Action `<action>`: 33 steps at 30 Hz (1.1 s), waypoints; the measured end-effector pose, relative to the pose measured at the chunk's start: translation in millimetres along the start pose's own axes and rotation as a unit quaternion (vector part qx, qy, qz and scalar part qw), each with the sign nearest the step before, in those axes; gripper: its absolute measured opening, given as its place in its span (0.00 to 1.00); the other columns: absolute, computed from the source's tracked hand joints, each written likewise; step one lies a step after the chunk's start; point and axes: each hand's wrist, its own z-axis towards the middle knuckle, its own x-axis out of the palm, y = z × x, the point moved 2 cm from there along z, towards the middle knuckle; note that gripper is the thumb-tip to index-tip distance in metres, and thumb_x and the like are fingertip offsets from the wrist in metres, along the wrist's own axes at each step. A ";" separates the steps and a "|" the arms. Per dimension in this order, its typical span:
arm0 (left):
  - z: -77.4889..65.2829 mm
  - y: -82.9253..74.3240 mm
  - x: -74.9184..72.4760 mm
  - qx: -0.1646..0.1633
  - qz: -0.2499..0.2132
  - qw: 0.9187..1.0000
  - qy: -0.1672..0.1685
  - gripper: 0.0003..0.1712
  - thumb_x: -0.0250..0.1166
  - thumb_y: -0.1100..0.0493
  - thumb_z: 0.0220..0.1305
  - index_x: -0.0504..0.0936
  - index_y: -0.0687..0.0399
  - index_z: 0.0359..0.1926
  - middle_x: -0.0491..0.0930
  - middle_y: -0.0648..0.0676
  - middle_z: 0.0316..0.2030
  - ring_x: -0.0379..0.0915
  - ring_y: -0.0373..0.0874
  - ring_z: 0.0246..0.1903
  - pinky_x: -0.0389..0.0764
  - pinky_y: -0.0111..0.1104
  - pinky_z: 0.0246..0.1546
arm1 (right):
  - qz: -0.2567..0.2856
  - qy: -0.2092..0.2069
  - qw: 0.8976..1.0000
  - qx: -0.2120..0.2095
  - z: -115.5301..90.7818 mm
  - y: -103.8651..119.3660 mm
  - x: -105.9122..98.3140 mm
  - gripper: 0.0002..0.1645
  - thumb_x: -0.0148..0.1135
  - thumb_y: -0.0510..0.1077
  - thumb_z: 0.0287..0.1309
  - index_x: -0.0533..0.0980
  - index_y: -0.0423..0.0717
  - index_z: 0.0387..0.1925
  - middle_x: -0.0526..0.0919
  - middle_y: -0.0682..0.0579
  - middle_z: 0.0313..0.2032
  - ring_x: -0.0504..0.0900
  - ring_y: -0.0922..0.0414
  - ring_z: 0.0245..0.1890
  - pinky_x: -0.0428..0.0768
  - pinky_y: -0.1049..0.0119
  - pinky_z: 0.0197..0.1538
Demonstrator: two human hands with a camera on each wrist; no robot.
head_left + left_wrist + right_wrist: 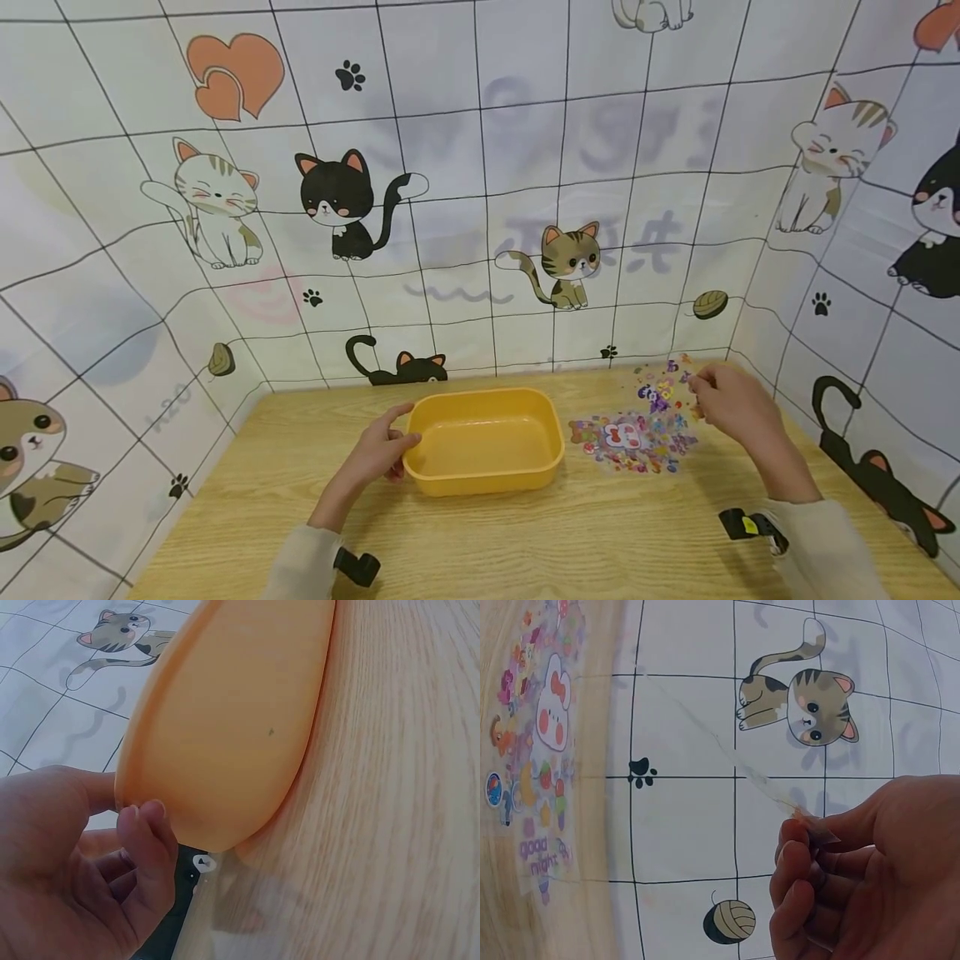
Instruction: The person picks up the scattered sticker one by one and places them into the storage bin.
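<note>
My left hand (378,446) grips the left end of a yellow plastic basin (487,481), thumb and fingers at its rim. In the left wrist view the basin's smooth outer side (232,712) rises beside the curled fingers. To the right, my right hand (738,404) pinches a clear sticker sheet (658,393) with small colourful prints by its edge, between thumb and forefinger. The right wrist view shows this held sheet (735,765) almost edge-on. Beside the basin, near the right hand, lies a transparent piece with many stickers and a white bunny print (626,435).
The light wood table (525,542) meets a white backdrop (450,150) with a black grid and cartoon cats, which closes off the back and both sides. Black wrist cameras (358,568) are strapped over the sleeves.
</note>
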 end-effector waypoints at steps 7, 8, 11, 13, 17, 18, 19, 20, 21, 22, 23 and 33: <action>0.5 2.3 -0.6 0.004 0.005 1.000 0.009 0.43 0.67 0.55 0.70 0.58 0.46 0.80 0.75 0.53 0.21 0.71 0.42 0.12 0.77 0.33 0.17 | -0.006 -0.004 1.000 0.003 -3.5 4.3 -2.8 0.25 0.43 0.51 0.80 0.78 0.35 0.48 0.85 0.48 0.29 0.81 0.56 0.27 0.69 0.60 0.25; 0.7 2.5 -0.8 0.007 0.006 1.000 0.010 0.44 0.68 0.56 0.69 0.57 0.46 0.80 0.75 0.53 0.20 0.71 0.43 0.12 0.77 0.33 0.16 | -0.007 -0.004 1.000 0.003 -3.7 5.0 -3.4 0.24 0.42 0.51 0.80 0.78 0.36 0.48 0.85 0.49 0.29 0.81 0.56 0.27 0.69 0.60 0.24; 0.7 2.3 -0.8 0.012 0.008 1.000 0.011 0.43 0.68 0.59 0.68 0.59 0.44 0.80 0.73 0.53 0.20 0.70 0.43 0.12 0.76 0.34 0.16 | -0.010 -0.002 1.000 0.000 -3.6 6.7 -4.6 0.25 0.42 0.51 0.80 0.77 0.36 0.48 0.85 0.49 0.29 0.80 0.55 0.26 0.68 0.61 0.24; 0.8 2.4 -0.5 0.014 0.011 1.000 0.011 0.42 0.67 0.61 0.69 0.60 0.44 0.79 0.72 0.52 0.19 0.70 0.43 0.12 0.76 0.33 0.16 | -0.012 -0.003 1.000 -0.001 -3.8 7.9 -5.5 0.25 0.41 0.52 0.80 0.77 0.36 0.48 0.84 0.49 0.28 0.79 0.55 0.25 0.68 0.60 0.24; 0.0 1.3 0.7 0.015 0.032 0.999 0.006 0.41 0.65 0.62 0.69 0.60 0.42 0.79 0.72 0.53 0.20 0.70 0.43 0.12 0.77 0.33 0.16 | -0.015 -0.006 1.000 -0.004 -4.5 9.0 -7.0 0.26 0.41 0.52 0.81 0.77 0.34 0.48 0.83 0.49 0.26 0.76 0.54 0.23 0.66 0.60 0.23; -0.4 1.0 1.0 0.015 0.038 0.999 0.005 0.41 0.65 0.62 0.69 0.60 0.42 0.79 0.72 0.53 0.20 0.70 0.43 0.13 0.77 0.33 0.16 | -0.015 -0.007 1.000 -0.005 -4.7 9.2 -7.2 0.26 0.41 0.52 0.81 0.77 0.34 0.48 0.82 0.49 0.26 0.76 0.54 0.23 0.66 0.60 0.23; -0.9 0.7 1.3 0.014 0.042 0.999 0.004 0.41 0.65 0.62 0.69 0.60 0.42 0.79 0.72 0.53 0.20 0.70 0.43 0.13 0.77 0.33 0.16 | -0.016 -0.006 1.000 -0.005 -4.9 9.4 -7.3 0.25 0.41 0.52 0.81 0.77 0.34 0.48 0.82 0.49 0.26 0.76 0.54 0.23 0.66 0.60 0.23; -1.5 0.3 1.3 0.014 0.047 0.999 0.004 0.41 0.64 0.61 0.69 0.60 0.42 0.79 0.72 0.53 0.20 0.70 0.43 0.13 0.77 0.33 0.16 | -0.015 -0.005 1.000 -0.005 -4.9 9.7 -7.4 0.25 0.41 0.51 0.81 0.76 0.34 0.49 0.82 0.49 0.26 0.75 0.54 0.23 0.66 0.60 0.23; -2.0 0.1 1.5 0.013 0.050 0.999 0.005 0.41 0.64 0.61 0.70 0.60 0.41 0.79 0.72 0.53 0.20 0.70 0.43 0.13 0.77 0.33 0.16 | -0.015 -0.005 1.000 -0.005 -4.9 9.8 -7.5 0.25 0.41 0.51 0.81 0.76 0.34 0.49 0.82 0.49 0.26 0.76 0.54 0.23 0.66 0.60 0.23; -2.3 0.0 1.7 0.012 0.052 0.999 0.006 0.41 0.64 0.61 0.70 0.59 0.41 0.79 0.72 0.53 0.20 0.70 0.43 0.13 0.77 0.33 0.17 | -0.016 -0.005 1.000 -0.005 -5.0 10.3 -7.7 0.25 0.41 0.51 0.81 0.76 0.34 0.49 0.82 0.49 0.26 0.76 0.54 0.23 0.66 0.60 0.23; -2.7 -0.4 1.9 0.012 0.053 0.999 0.007 0.41 0.64 0.61 0.70 0.59 0.41 0.79 0.72 0.53 0.20 0.70 0.44 0.13 0.78 0.34 0.17 | -0.017 -0.005 1.000 -0.004 -5.0 10.5 -7.9 0.24 0.41 0.50 0.81 0.76 0.35 0.49 0.83 0.50 0.26 0.76 0.54 0.23 0.66 0.61 0.23; -3.2 -1.4 3.3 0.011 0.070 0.997 -0.002 0.42 0.62 0.62 0.66 0.60 0.39 0.79 0.76 0.58 0.30 0.76 0.46 0.16 0.81 0.37 0.19 | -0.016 -0.012 1.000 -0.002 -7.2 8.6 -10.4 0.25 0.41 0.50 0.80 0.76 0.33 0.51 0.82 0.48 0.26 0.75 0.54 0.22 0.66 0.60 0.22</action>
